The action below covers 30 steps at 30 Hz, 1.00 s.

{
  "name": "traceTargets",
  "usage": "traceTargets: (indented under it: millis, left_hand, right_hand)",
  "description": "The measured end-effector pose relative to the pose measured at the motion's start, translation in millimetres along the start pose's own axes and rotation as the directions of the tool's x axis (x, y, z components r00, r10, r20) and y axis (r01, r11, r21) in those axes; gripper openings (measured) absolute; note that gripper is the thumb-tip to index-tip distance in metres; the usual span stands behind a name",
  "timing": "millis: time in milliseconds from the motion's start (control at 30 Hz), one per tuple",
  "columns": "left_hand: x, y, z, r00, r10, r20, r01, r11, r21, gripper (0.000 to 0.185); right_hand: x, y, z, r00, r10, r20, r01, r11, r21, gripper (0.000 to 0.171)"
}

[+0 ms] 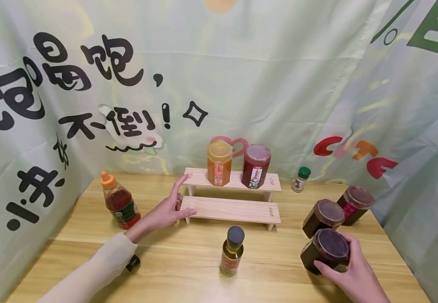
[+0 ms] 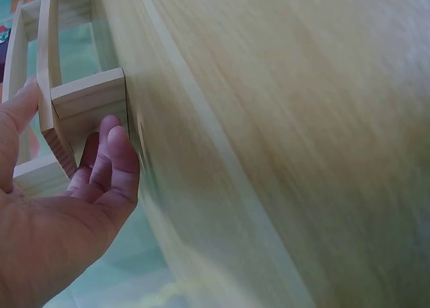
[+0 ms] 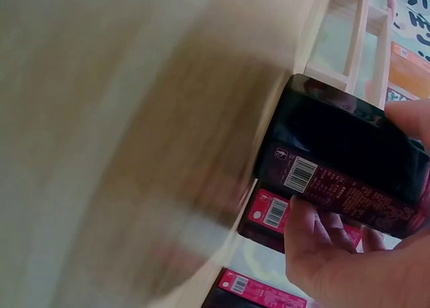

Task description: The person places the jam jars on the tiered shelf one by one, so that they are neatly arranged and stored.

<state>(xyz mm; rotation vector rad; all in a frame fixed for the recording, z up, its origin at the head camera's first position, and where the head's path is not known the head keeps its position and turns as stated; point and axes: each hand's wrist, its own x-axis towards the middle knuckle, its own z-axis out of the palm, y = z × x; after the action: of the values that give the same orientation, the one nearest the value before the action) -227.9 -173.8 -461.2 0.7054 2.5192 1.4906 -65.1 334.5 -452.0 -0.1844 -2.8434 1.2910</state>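
Note:
A small two-tier wooden rack stands at the back middle of the table. My left hand holds its left end, thumb on the lower board and index finger reaching to the upper one. Curled fingers lie at the lower board's end in the left wrist view. My right hand grips a dark faceted jar at the right front. Its barcode label shows in the right wrist view. Close behind it are a second dark jar and a third dark jar.
On the upper tier stand an orange jar and a red jar. A squeeze bottle is at left, a dark-capped bottle at front middle, and a green-capped shaker at back right. A printed curtain surrounds the table.

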Motion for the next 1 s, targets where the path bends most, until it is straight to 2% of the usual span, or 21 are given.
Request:
traceTargets:
  millis: [167,267,367,633,800,1000]
  left_hand:
    - [0.0,0.7,2.0,1.000,0.002,-0.010,-0.002,1.000,-0.009,0.115]
    - [-0.3,0.8,2.6,1.000,0.001,-0.012,-0.001,1.000,-0.016,0.114]
    - [-0.4,0.4,2.4,1.000,0.000,-0.013,0.000,1.000,-0.012,0.114]
    - [0.9,0.0,2.5,1.000,0.020,0.002,-0.020,1.000,-0.017,0.113]
    - [0.7,-0.1,1.7,1.000,0.019,0.013,-0.019,1.000,-0.019,0.113]
    - [-1.3,-1.2,-2.8,0.999,-0.002,0.032,0.004,0.999,-0.048,0.110]
  right_hand:
    - [-5,11,4,0.987,-0.132,-0.094,0.137,0.989,0.048,0.103]
    - [-8,11,6,0.982,-0.148,-0.121,0.157,0.986,0.065,0.103]
    - [-9,8,8,0.985,-0.123,-0.119,0.133,0.988,0.075,0.105]
    - [-12,3,5,0.988,-0.034,-0.154,0.038,0.999,0.022,0.108]
    - [-12,-4,2,0.984,-0.037,-0.175,0.039,0.999,0.008,0.107]
    - [-7,-24,4,0.983,-0.024,-0.182,0.023,1.000,-0.004,0.109]
